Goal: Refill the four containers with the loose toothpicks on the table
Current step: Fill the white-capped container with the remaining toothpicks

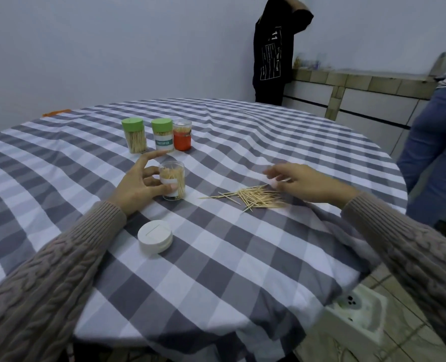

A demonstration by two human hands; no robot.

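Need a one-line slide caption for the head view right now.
Left hand steadies an open toothpick container while the right hand reaches over the loose toothpicks; white lid lies nearby.

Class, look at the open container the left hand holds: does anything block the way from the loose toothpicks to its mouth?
Nothing visible does. The open container stands upright in the left hand, its mouth uncovered; the white lid lies nearer the person. Only bare tablecloth separates it from the loose toothpicks under the right hand.

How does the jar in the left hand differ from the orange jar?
The held jar is clear with a white label; the orange jar has an orange body. The held jar is open and gripped by the left hand; the orange jar stands untouched behind. Both are upright and hold toothpicks.
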